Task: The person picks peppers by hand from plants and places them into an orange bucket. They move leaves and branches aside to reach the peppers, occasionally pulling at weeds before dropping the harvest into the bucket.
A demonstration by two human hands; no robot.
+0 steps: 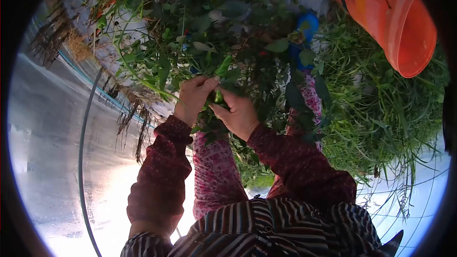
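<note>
My left hand (194, 96) is at the centre of the view, its thumb and fingers pinched on a green pepper (223, 66) whose upper part shows above the fingertips. Close against it on the right, my right hand (236, 113) has its thumb and index finger at the lower part of the pepper, just below the left fingertips. Leafy green plants (204, 47) surround both hands. Where the pepper meets its stem is too small to make out.
An orange bucket (371, 14) lies tipped at the upper right, its mouth facing down. Tall grass (381, 100) grows below it. A blue shoe (308, 26) shows among leaves. Plastic sheeting (52, 147) and a grey hose (82, 152) run along the left.
</note>
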